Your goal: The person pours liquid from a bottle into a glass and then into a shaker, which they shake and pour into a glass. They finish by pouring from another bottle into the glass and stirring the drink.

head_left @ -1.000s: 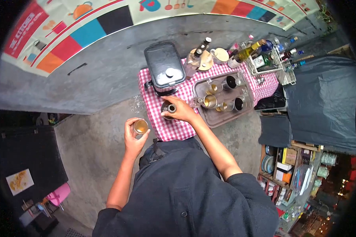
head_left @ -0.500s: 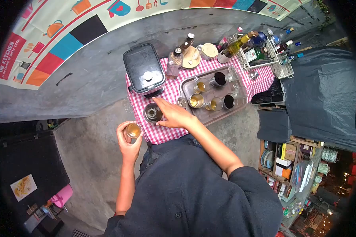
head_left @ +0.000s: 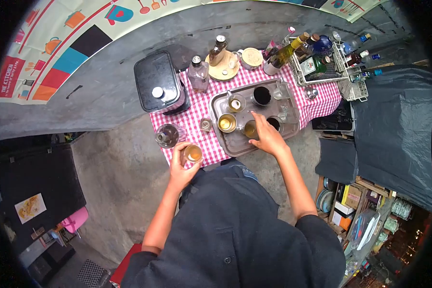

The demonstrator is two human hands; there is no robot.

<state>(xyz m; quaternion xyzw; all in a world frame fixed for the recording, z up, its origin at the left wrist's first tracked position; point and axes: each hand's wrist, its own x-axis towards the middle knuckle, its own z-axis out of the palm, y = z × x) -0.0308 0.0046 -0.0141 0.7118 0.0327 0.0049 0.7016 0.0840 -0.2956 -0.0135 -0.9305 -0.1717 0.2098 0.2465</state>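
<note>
My left hand (head_left: pixel 181 168) is wrapped round a clear glass (head_left: pixel 193 153) of amber drink at the table's front edge. Over the near side of the brown tray (head_left: pixel 221 140), my right hand (head_left: pixel 270 139) is open, with thumb and fingers apart around a glass mug (head_left: pixel 250 129) of amber liquid. The right fingers partly cover a glass of dark drink (head_left: pixel 273 123). Elsewhere on the tray stand two more amber mugs (head_left: pixel 226 123), another dark drink (head_left: pixel 262 96) and clear glasses (head_left: pixel 282 90). A round glass bottle (head_left: pixel 167 136) stands just beyond my left hand.
A small square bottle (head_left: pixel 205 125) sits left of the tray on the checked cloth (head_left: pixel 197 105). Behind are a black lidded bin (head_left: pixel 156 79), a square decanter (head_left: pixel 198 74), a wooden board (head_left: pixel 230 72) with a brown bottle, and a white crate (head_left: pixel 321 72) among several bottles.
My right hand has left the round bottle and moved right over the tray to a mug. My left hand has brought the glass rightward. The round bottle now stands farther left on the cloth.
</note>
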